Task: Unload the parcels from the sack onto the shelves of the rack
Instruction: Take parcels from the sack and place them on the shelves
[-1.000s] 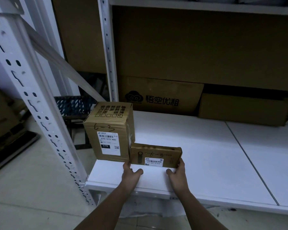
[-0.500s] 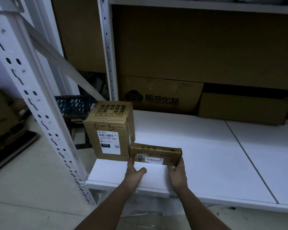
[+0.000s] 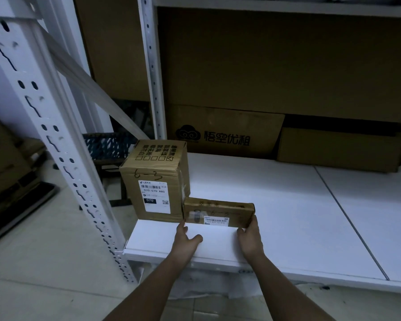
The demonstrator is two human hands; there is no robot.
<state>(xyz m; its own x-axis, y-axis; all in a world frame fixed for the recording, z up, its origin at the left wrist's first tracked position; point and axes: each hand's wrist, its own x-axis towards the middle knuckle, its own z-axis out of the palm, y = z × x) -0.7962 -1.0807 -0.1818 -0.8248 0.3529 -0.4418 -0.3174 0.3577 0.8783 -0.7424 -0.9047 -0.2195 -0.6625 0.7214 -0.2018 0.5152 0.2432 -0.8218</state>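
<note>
Both forearms enter from the bottom edge and reach over the front lip of the white shelf (image 3: 287,216). The left hand (image 3: 185,237) has its fingers extended against the lower left corner of the flat parcel (image 3: 218,213), thumb spread to the right on the shelf surface. The right hand (image 3: 250,237) holds the parcel's right end, fingers running up its side and thumb at the front lower edge. The flat parcel lies on the shelf near the front, label facing forward, its left end touching the tall parcel (image 3: 155,179). The tall parcel stands upright at the shelf's left end, beside the perforated rack upright (image 3: 56,144). Brown cartons (image 3: 225,133) line the back of the shelf.
</note>
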